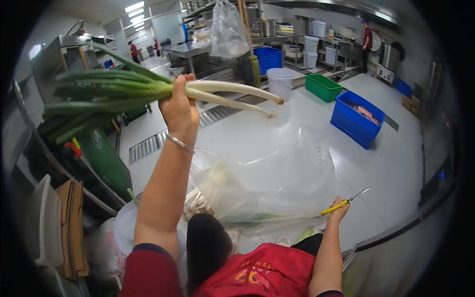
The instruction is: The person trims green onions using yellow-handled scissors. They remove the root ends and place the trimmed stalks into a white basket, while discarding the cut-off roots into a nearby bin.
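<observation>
My left hand (pixel 180 105), raised at the upper left, grips a bunch of large green onions (pixel 152 89). Their leaves spread leftward, while two white stalks with root tufts point right. Low on the right, my right hand (pixel 338 209) holds a yellow-handled cutting tool (pixel 336 207), its pointed metal end toward the upper right. Between my hands a big clear plastic bag (pixel 274 174) spreads over the floor. Several onion stalks with roots (pixel 198 204) lie at the bag's left side, and a green-leaved one (pixel 256 219) shows blurred through its lower part.
A blue crate (pixel 356 128) with pinkish contents and a green crate (pixel 322 88) stand on the floor ahead. Nearby is a lidded white bucket (pixel 280 83). At left are a green bin (pixel 105 159), flattened cardboard (pixel 70 226) and a white tub (pixel 124 226). A person (pixel 366 44) stands far right.
</observation>
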Tool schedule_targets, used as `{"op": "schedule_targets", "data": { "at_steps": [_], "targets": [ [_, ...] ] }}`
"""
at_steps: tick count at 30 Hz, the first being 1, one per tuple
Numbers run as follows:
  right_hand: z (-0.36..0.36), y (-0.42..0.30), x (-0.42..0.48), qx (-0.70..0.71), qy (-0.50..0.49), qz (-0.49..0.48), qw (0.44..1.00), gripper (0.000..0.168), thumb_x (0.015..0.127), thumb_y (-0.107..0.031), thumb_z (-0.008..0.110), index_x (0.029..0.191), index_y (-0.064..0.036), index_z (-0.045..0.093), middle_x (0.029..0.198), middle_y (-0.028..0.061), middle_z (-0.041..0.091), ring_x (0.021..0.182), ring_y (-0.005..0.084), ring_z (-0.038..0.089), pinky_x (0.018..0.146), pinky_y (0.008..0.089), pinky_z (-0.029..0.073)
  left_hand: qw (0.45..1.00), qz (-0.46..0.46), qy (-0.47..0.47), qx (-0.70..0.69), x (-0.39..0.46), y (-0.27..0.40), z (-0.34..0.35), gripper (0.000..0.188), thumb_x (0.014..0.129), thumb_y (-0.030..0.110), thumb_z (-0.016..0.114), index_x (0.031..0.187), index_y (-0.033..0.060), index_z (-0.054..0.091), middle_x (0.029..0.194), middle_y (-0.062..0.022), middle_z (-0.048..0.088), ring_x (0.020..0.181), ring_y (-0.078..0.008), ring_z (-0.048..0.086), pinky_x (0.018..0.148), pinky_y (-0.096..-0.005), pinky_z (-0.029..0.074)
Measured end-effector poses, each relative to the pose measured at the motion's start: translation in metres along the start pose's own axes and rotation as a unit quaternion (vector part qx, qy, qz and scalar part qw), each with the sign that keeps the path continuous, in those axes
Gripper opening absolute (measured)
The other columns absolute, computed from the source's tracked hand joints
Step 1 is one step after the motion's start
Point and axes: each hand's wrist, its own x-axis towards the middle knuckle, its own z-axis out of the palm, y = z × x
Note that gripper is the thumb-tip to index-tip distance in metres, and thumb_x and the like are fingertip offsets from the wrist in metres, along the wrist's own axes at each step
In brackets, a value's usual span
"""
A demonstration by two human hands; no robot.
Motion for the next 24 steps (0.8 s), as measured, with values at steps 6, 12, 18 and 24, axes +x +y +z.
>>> {"op": "schedule_targets", "data": {
  "at_steps": [6, 12, 18, 24],
  "targets": [
    [0.029, -0.016, -0.039, -0.048, -0.166, -0.216, 0.961, 0.026, 0.088, -0.017, 0.067, 0.103, -0.007, 0.048, 0.077, 0.0042, 0.052, 0.062, 0.0133, 0.051, 0.057, 0.0283, 0.045, 0.976, 0.14, -0.073, 0.153, 0.047, 0.072, -0.029, 0.017, 0.087, 0.006, 0.062, 0.093, -0.0002, 0.048, 0.071, -0.0073, 0.056, 0.062, -0.0173, 0.059, 0.061, -0.0326, 0.052],
    [0.091, -0.036, -0.154, -0.275, -0.429, -0.342, 0.79, 0.033, 0.077, -0.017, 0.078, 0.098, -0.005, 0.056, 0.075, 0.0082, 0.055, 0.067, 0.0226, 0.055, 0.062, 0.0332, 0.046, 0.871, 0.137, -0.112, 0.457, 0.052, 0.125, -0.093, 0.017, 0.086, 0.01, 0.065, 0.09, 0.0041, 0.049, 0.069, -0.0021, 0.052, 0.055, -0.0107, 0.051, 0.053, -0.0267, 0.043],
    [0.14, -0.01, -0.193, -0.249, -0.508, -0.36, 0.742, 0.043, 0.072, -0.017, 0.081, 0.103, -0.006, 0.054, 0.083, 0.0096, 0.057, 0.072, 0.0252, 0.055, 0.064, 0.0355, 0.046, 0.822, -0.21, -0.137, 0.511, -0.018, 0.107, -0.19, 0.052, 0.076, 0.014, 0.075, 0.122, 0.0034, 0.052, 0.085, -0.0067, 0.062, 0.062, -0.0114, 0.058, 0.05, -0.0262, 0.046],
    [0.211, -0.006, -0.218, -0.321, -0.459, -0.28, 0.78, 0.053, 0.078, -0.016, 0.076, 0.117, -0.005, 0.042, 0.085, 0.0097, 0.058, 0.072, 0.0243, 0.057, 0.068, 0.0356, 0.047, 0.787, -0.434, -0.071, 0.432, -0.087, 0.084, -0.288, 0.031, 0.086, 0.01, 0.066, 0.113, 0.0015, 0.054, 0.075, -0.0048, 0.057, 0.059, -0.0126, 0.057, 0.05, -0.0272, 0.046]
  ]
}}
